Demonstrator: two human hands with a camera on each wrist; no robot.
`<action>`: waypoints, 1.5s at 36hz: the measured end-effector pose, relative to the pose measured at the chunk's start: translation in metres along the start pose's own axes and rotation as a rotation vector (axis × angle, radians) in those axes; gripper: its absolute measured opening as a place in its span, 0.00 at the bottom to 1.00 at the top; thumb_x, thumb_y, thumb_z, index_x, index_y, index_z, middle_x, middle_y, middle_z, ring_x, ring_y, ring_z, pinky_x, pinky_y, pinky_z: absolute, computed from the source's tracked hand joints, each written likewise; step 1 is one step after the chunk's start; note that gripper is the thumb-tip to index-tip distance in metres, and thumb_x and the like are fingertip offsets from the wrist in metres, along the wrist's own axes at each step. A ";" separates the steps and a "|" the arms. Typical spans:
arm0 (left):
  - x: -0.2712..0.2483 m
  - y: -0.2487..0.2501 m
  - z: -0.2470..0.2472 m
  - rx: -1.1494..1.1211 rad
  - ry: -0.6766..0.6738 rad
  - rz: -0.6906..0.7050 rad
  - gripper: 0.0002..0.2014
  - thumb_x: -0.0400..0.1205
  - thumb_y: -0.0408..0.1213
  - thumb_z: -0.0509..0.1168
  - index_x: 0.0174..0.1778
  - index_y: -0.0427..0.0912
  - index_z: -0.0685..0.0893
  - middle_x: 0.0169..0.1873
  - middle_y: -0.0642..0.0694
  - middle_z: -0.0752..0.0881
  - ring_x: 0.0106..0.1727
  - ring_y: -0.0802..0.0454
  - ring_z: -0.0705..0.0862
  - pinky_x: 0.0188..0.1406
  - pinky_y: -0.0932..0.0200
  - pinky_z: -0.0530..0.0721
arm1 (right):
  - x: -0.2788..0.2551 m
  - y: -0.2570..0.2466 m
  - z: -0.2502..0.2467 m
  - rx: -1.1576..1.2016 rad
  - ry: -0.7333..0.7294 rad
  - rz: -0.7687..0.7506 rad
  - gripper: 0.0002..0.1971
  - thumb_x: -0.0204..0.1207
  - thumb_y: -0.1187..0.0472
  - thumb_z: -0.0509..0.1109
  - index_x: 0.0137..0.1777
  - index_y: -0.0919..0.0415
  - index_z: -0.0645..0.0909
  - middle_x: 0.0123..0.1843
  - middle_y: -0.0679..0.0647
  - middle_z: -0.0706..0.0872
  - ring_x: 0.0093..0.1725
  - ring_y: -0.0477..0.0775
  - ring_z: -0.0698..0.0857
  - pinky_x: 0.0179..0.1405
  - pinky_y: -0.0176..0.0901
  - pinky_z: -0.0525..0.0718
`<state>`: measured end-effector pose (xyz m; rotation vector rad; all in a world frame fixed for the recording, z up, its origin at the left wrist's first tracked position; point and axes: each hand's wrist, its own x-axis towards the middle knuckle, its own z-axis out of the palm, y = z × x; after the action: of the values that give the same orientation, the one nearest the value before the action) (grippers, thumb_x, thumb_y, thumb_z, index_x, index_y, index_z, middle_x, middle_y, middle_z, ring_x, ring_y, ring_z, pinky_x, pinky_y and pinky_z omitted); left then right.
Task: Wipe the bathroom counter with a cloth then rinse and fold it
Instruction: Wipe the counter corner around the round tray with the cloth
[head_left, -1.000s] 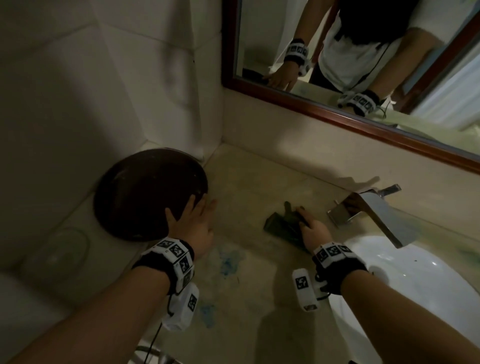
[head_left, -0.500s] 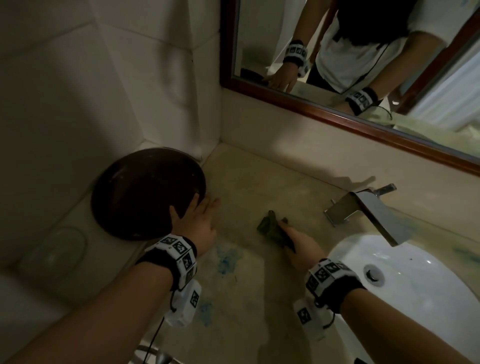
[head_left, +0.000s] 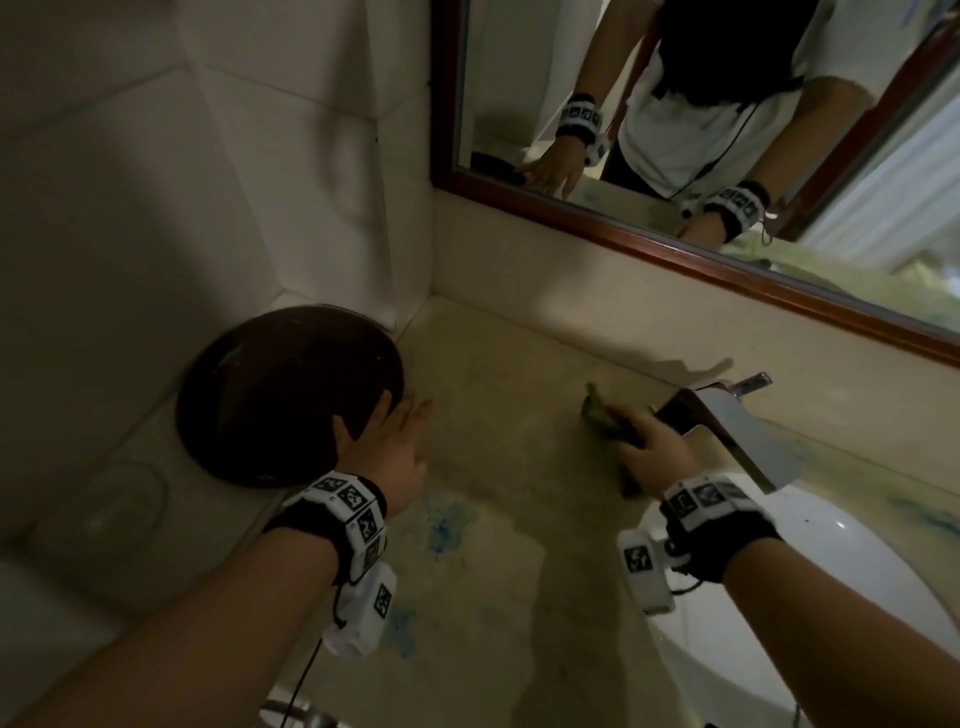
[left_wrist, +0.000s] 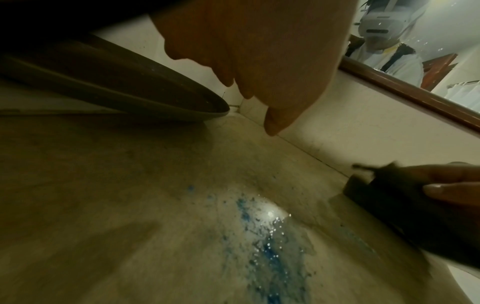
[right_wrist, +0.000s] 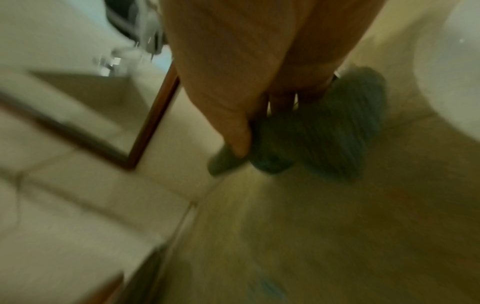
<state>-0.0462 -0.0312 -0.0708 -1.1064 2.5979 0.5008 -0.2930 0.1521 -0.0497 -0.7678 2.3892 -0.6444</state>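
Wiping with the cloth (head_left: 605, 415) bunched under the right hand (head_left: 652, 452) beside the tap (head_left: 727, 415), left hand (head_left: 395, 447) lying flat, fingers straight, against the bowl (head_left: 280, 389), risking missing the blue stain (head_left: 441, 525) or nudging that bowl.

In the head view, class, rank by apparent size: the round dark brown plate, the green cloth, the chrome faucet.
1. Round dark brown plate, clearly largest.
2. Chrome faucet.
3. Green cloth, looks smallest, though the right hand hides part of it.
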 end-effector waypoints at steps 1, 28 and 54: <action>-0.001 0.000 0.001 0.000 -0.002 -0.001 0.34 0.83 0.46 0.53 0.83 0.58 0.43 0.84 0.54 0.44 0.84 0.51 0.38 0.75 0.22 0.40 | -0.001 0.003 0.007 -0.065 -0.089 -0.010 0.25 0.81 0.56 0.63 0.77 0.43 0.65 0.72 0.52 0.76 0.64 0.55 0.78 0.64 0.48 0.76; -0.005 -0.004 0.007 0.017 -0.055 -0.036 0.34 0.85 0.47 0.52 0.83 0.58 0.40 0.83 0.56 0.41 0.83 0.51 0.36 0.76 0.24 0.40 | 0.013 0.021 0.030 0.206 0.192 0.082 0.19 0.85 0.57 0.53 0.76 0.49 0.68 0.69 0.59 0.77 0.65 0.61 0.78 0.69 0.58 0.76; -0.004 -0.001 0.007 0.070 -0.068 -0.039 0.32 0.86 0.48 0.49 0.83 0.56 0.40 0.84 0.55 0.41 0.84 0.50 0.37 0.75 0.23 0.42 | -0.009 0.015 0.063 0.043 -0.219 -0.173 0.21 0.83 0.62 0.59 0.75 0.48 0.71 0.73 0.50 0.76 0.73 0.54 0.74 0.68 0.38 0.66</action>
<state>-0.0416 -0.0265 -0.0763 -1.0956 2.5101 0.4272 -0.2535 0.1522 -0.1017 -0.9808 2.1202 -0.6428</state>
